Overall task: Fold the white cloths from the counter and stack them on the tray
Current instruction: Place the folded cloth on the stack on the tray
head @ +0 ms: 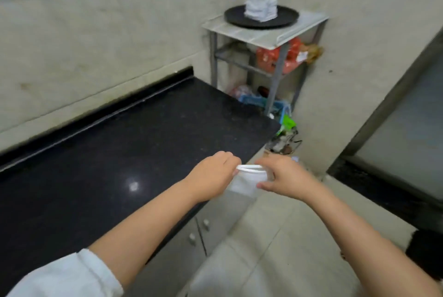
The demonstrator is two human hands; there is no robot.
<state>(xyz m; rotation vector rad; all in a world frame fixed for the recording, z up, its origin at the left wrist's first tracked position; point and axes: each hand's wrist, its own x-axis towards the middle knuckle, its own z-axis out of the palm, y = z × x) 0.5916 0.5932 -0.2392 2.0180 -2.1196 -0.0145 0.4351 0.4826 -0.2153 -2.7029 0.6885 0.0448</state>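
Head view: cloth (248, 182) between hands (249, 174).

The walls (96, 21) are pale beige, with some stains. A black speckled worktop (119, 143) stands against the wall and reflects a bright spot of light. Below it are grey cabinet doors (189, 246) with small round knobs. A grey metal rack (266, 40) stands in the corner. The floor (275, 236) has light tiles.
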